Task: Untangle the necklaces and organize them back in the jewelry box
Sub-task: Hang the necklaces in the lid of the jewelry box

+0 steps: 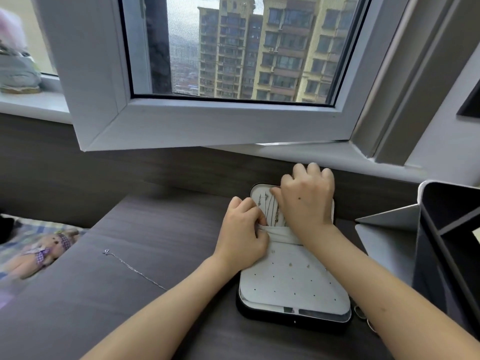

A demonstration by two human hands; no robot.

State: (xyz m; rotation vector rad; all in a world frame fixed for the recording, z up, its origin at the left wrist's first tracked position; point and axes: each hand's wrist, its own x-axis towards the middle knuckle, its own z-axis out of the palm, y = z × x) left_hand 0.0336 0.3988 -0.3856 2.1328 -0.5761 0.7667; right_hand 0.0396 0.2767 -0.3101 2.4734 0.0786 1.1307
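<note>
Overhead, at twelve o'clock in the view, an open white window sash (207, 120) leans in over a dark wood-grain desk (130, 294) that fills the lower half. At three o'clock a grey folding organiser (441, 242) stands on the desk's edge. Just beside it, toward five o'clock from the centre, the jewelry box (293, 289) lies open and flat, a dark shell with a pale lining dotted with small holes on its near half.

The right hand (306, 201) rests over the box's far half, at its twelve o'clock end, with the fingers curled and the thumb and forefinger tips close together at the top of the chains; whether they actually pinch one I cannot tell. The left hand (241, 235) sits at the box's nine o'clock side, fingers curled, pinching the gathered upper edge of a pale fabric pocket (284, 233) across the box's middle.

At nine o'clock in the view a small doll (44, 248) lies on a checked cloth. Between it and the box, a loose silver necklace (132, 267) stretches along the desk, well apart from the box. Several hung necklaces (271, 209) run side by side down the far lining, between the two hands.
</note>
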